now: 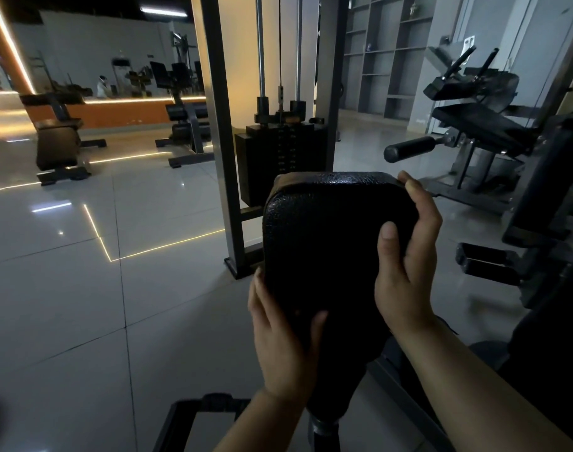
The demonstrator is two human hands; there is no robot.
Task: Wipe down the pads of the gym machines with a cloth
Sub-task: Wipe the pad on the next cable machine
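Note:
A black textured seat pad of a gym machine stands right in front of me on a dark post. My left hand grips its near left edge, thumb on top and fingers wrapped under the side. My right hand clasps the pad's right edge, fingertips reaching the far right corner and thumb lying on the upper surface. No cloth shows in either hand or anywhere on the pad.
Behind the pad rises a weight stack inside a grey steel frame. To the right stands another machine with black pads and a roller. Benches sit on the glossy tiled floor at the left.

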